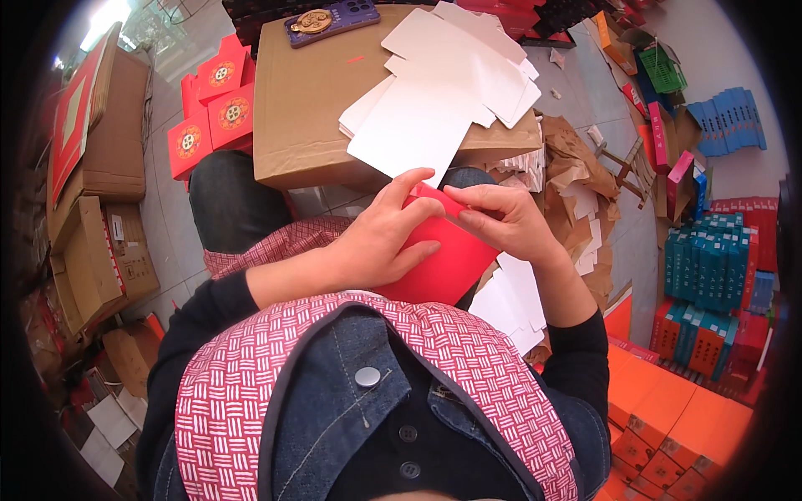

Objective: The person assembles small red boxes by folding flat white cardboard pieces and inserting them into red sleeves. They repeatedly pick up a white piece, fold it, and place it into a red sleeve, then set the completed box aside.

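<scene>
In the head view, the left hand and right hand both grasp a red folded card piece held over the lap, at centre; fingers pinch its top edge. At 12 o'clock, a cardboard box carries a stack of white card blanks. Red boxes lie at 10 o'clock.

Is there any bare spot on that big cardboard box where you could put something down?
Yes: the brown top of the cardboard box is bare on its left half, between the purple case at the far edge and the white card sheets covering the right. Nearer in, both hands fill the space around the red box.
</scene>
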The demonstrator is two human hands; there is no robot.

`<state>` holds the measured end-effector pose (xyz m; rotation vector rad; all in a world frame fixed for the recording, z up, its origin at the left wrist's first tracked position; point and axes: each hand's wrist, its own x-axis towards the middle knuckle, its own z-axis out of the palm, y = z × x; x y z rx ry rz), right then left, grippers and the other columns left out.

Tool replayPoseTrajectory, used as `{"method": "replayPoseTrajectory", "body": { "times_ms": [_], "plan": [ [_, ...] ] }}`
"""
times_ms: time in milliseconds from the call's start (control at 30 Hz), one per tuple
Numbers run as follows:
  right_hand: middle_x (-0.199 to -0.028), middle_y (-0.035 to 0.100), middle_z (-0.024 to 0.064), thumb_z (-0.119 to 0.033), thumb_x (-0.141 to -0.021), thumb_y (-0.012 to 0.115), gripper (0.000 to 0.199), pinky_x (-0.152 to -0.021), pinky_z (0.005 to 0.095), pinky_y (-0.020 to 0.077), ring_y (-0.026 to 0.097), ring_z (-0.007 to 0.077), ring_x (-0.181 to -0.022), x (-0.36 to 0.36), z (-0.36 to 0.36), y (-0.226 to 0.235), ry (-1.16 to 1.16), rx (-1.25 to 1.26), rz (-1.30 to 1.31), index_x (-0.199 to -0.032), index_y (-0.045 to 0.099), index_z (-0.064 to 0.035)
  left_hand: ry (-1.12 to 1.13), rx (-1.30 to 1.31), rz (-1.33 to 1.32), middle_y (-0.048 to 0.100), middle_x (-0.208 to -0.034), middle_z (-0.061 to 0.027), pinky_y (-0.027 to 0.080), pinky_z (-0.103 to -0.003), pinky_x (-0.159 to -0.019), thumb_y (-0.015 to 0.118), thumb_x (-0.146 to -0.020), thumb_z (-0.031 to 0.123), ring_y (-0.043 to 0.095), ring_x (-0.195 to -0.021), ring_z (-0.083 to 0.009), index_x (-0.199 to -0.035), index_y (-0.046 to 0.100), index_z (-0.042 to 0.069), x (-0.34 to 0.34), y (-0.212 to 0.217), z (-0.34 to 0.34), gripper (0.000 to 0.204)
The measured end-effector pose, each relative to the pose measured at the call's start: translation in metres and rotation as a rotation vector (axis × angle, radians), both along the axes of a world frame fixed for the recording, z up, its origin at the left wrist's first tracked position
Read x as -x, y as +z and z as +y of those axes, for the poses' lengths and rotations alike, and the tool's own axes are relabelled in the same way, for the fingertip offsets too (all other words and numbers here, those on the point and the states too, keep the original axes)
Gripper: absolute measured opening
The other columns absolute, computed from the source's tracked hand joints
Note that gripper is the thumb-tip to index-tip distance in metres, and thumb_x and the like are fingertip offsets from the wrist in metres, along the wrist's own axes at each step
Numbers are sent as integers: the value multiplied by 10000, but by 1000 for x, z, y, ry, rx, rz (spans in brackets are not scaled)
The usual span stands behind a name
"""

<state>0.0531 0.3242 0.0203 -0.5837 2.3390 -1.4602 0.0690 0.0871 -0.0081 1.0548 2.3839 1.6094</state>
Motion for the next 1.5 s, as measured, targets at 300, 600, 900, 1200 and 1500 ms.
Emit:
{"method": "replayPoseTrajectory", "body": {
  "times_ms": [300, 600, 900, 1200, 1500],
  "plan": [
    [-971, 701, 114, -26, -850, 658, 162, -750, 288, 534, 677, 168, -862, -9, -17, 2, -61, 29, 93, -1004, 697, 5, 59, -26, -46, 443, -1322, -199, 391, -448, -1005, 720, -790, 123, 447, -1192, -403, -1082, 542, 85, 1, -1, 2, 344],
    [-1066, 676, 138, -38, -911, 612, 225, -874, 280, 523, 650, 173, -979, -59, 12, -28, -598, 714, -425, -1110, 642, 62, 77, 2, -17, 530, -1165, -154, 415, -409, -944, 700, -794, 85, 483, -1100, -364, -1027, 528, 51, 3, 2, -1, 292],
    [-1076, 682, 121, -29, -872, 675, 304, -821, 233, 526, 647, 121, -902, -71, -2, -32, -794, 661, -420, -1166, 644, 42, 75, 167, 184, 538, -1135, -145, 338, -488, -1027, 729, -755, 168, 491, -1136, -323, -977, 532, 19, 9, 8, 10, 332],
    [-1049, 688, 90, -64, -924, 624, 252, -810, 220, 496, 630, 108, -902, -72, -17, -33, -859, 568, -297, -1147, 656, 48, -84, 244, 272, 542, -1074, -123, 357, -450, -988, 699, -711, 77, 484, -1110, -309, -849, 570, 20, 12, 16, 62, 197],
    [-1142, 643, 86, -64, -965, 550, 294, -877, 257, 476, 608, 128, -995, -88, -26, -38, -736, 261, 144, -1240, 576, 37, -47, 181, 188, 536, -962, -122, 399, -403, -871, 649, -746, 31, 498, -965, -308, -805, 545, 29, 10, 9, 68, 120]
  ]
}}
